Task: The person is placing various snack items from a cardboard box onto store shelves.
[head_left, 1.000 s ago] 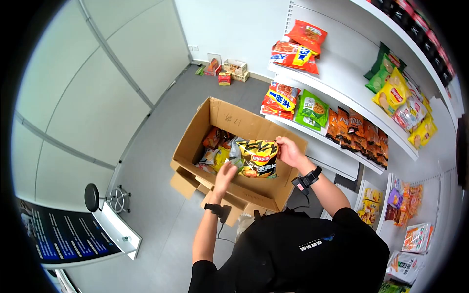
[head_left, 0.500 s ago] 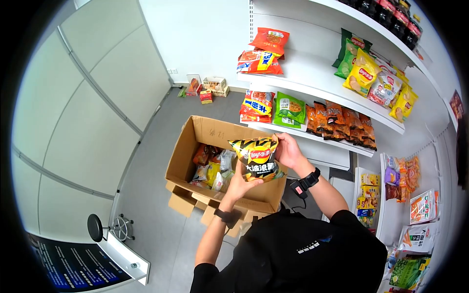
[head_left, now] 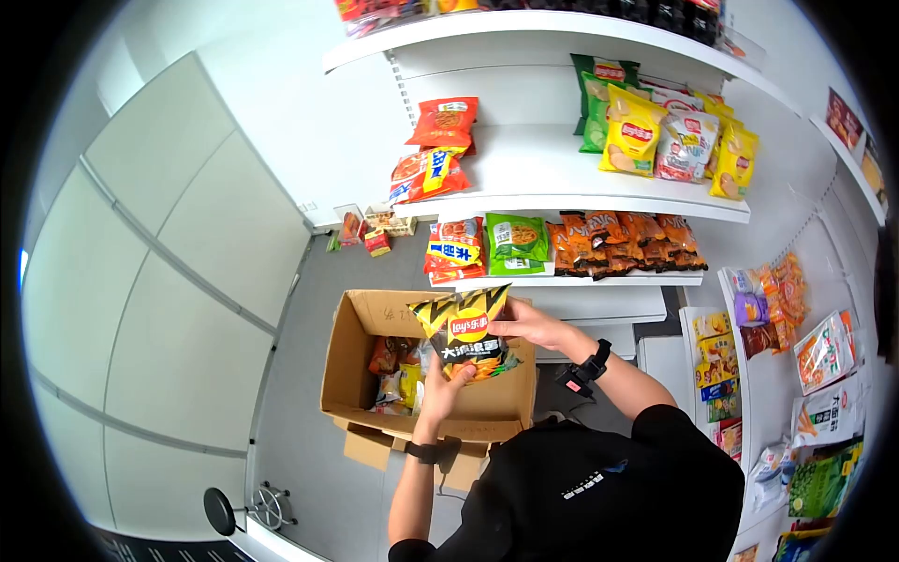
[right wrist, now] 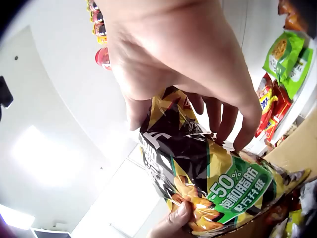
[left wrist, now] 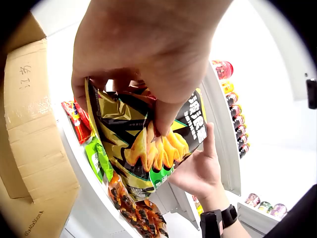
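Black-and-yellow Lay's chip bag point(head_left: 465, 332) — we had it above the cardboard box point(head_left: 361, 318), left hand point(head_left: 442, 386) gripping its bottom, right hand point(head_left: 523, 323) pinching its top.

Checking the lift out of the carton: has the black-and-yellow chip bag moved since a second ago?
Yes. The chip bag, held by both hands, has risen: earlier it lay inside the cardboard box; now its top stands above the box's far rim.
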### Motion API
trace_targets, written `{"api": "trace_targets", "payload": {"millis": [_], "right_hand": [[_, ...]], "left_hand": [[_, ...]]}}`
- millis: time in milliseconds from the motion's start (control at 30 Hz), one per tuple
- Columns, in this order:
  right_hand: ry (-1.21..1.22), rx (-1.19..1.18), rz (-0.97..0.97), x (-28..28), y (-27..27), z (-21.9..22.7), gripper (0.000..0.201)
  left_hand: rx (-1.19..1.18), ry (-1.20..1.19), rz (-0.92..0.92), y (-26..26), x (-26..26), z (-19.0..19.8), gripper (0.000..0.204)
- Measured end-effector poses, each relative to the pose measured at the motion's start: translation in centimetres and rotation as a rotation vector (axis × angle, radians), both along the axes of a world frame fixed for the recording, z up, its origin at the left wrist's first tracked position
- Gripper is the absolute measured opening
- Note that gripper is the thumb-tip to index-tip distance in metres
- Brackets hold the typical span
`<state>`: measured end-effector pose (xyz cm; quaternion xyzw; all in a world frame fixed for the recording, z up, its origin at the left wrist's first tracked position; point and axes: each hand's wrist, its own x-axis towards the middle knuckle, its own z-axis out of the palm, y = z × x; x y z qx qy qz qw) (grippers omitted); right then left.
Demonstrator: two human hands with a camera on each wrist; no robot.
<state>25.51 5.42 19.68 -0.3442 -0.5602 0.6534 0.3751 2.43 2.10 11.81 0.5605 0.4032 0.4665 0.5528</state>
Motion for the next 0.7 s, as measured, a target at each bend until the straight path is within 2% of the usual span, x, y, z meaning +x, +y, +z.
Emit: {"api": "trace_targets", "payload": {"millis": [133,233,367,400,500,533,600,700], "right_hand": [[0.031,0.055,-0.071,2.4,0.5,-0.8,0.048],[0.011,-0.014,-0.171,4.2,0.7,-0.6,0.045],[-0.118,0.134,-0.513,5.0,0.5,0.5,0.053],[-0.336,0.222,-0.574,5.5,1.0,1.0,0.055],[-0.64,0.545,-0.459,5.9,1.4,3.2,0.051],[-0.689,0.567,-0.344,5.7,1.6,3.6,0.039],[-0.842,0.564,-0.259,4.7,1.3,4.3,0.03],[-0.951,0.664,-0.219,3.0,1.9,3.3,0.02]], "left_hand": [[-0.075,-0.033,-0.066,0.3,2.3,2.0,0.052],[-0.135,-0.028,-0.116,0.9,3.2,2.0,0.052],[-0.025,0.067,-0.104,1.6,4.2,2.3,0.047],[-0.033,0.092,-0.104,1.8,4.1,2.2,0.047],[-0.042,0.127,-0.135,1.9,3.9,2.4,0.05],[-0.057,0.112,-0.165,1.6,4.0,3.1,0.052],[-0.03,0.1,-0.179,1.5,3.9,2.6,0.053],[0.038,0.149,-0.148,2.0,2.7,-0.2,0.058]]}}
